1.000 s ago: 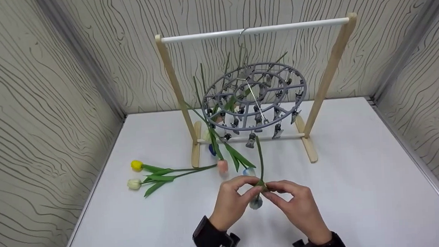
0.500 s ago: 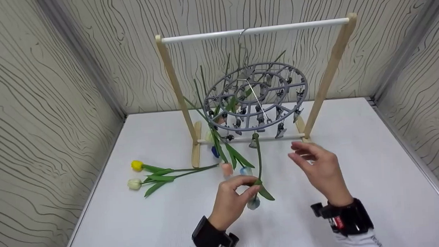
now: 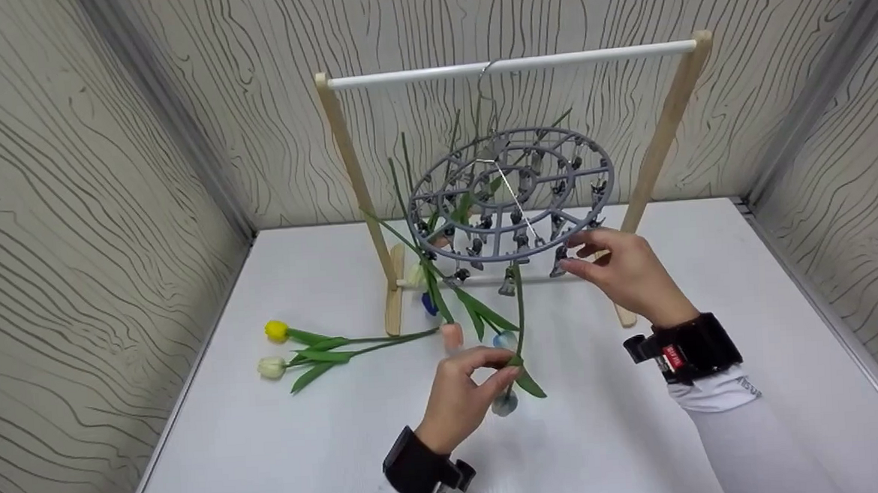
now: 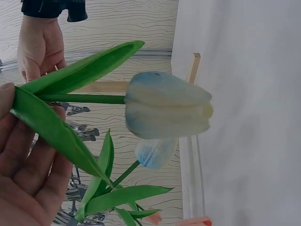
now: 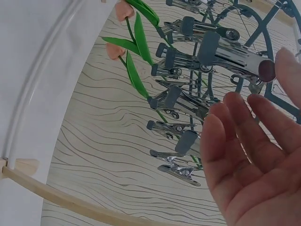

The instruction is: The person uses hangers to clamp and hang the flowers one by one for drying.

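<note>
Between thumb and fingers, my left hand (image 3: 462, 395) pinches an artificial blue-and-white tulip (image 4: 164, 106) by the base of its leaves. The flower head hangs down and the stem rises to the front rim of a round grey clip hanger (image 3: 514, 254). My right hand (image 3: 632, 274) is at the hanger's front right, thumb and fingers apart beside a metal clip (image 5: 230, 56). The clip's end lies close to the thumb in the right wrist view; no firm grip shows. Several other tulips, including a peach tulip (image 3: 452, 337), hang upside down at the hanger's left.
The hanger hooks onto a white rod (image 3: 549, 59) on a wooden stand. A yellow tulip (image 3: 276, 331) and a white tulip (image 3: 271, 368) lie on the white table (image 3: 284, 450) at left. Patterned walls enclose the back and sides.
My right hand has left the tulip, moving right and then up and forward to the hanger's front clip. My left hand stays in place, still pinching the tulip.
</note>
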Tool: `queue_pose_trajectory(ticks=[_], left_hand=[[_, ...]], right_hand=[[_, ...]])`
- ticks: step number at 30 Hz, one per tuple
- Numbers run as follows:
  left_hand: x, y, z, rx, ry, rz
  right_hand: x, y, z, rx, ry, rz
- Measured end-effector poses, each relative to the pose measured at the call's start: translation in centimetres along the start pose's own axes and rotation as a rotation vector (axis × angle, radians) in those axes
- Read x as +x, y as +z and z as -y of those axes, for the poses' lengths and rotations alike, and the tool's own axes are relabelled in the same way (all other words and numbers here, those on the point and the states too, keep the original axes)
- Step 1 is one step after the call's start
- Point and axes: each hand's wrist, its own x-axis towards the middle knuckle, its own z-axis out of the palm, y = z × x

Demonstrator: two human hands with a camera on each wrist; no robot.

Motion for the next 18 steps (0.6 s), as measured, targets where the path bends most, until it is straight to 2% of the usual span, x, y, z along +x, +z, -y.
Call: queue_pose_trajectory(ticks=[6, 12, 18], left_hand=[[0.8, -0.5, 0.2, 0.012, -0.01, -0.015], [1.7, -0.7, 0.3, 0.051, -0.016, -0.042], [2.6, -0.8, 0.3, 0.082, -0.027, -0.059]], right_hand=[[0.7, 0.1, 0.3, -0.034, 0.002, 0.049], [0.7, 0.3, 0.4, -0.022, 0.003, 0.099], [0.4, 0.7, 0.2, -0.003, 0.0, 0.091]])
